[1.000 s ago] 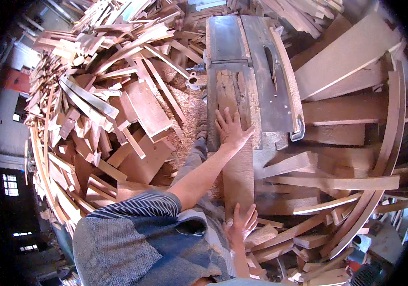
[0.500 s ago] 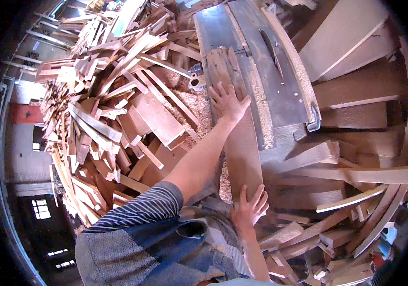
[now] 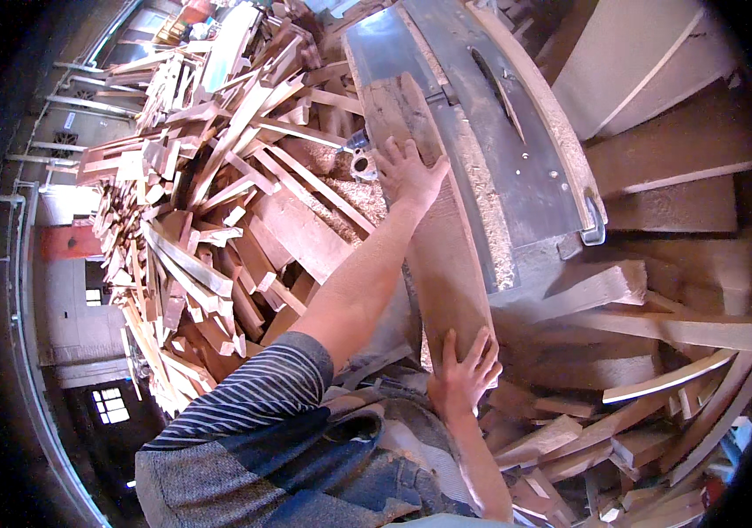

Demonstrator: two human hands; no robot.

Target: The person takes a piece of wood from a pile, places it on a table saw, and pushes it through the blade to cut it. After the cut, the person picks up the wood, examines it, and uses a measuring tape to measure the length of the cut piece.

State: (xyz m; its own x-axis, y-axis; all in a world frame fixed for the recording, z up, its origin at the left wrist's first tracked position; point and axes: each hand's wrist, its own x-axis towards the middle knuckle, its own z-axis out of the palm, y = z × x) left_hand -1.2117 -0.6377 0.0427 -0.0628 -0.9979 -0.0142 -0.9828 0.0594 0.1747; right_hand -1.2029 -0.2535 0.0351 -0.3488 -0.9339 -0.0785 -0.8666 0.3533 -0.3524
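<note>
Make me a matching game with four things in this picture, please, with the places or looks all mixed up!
Things:
1. wooden board
2. left hand
3. right hand
4. sleeve

Places and looks:
A. at the board's end nearest the person
B. dark with pale stripes
C. fingers spread on the board, farther from the person than the other hand
D. under both hands, partly over the machine's metal top

Right pairs: 1-D, 2-C, 3-A, 4-B.

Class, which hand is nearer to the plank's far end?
Left. The left hand lies on the plank toward that end; the right hand is by its near end.
</note>
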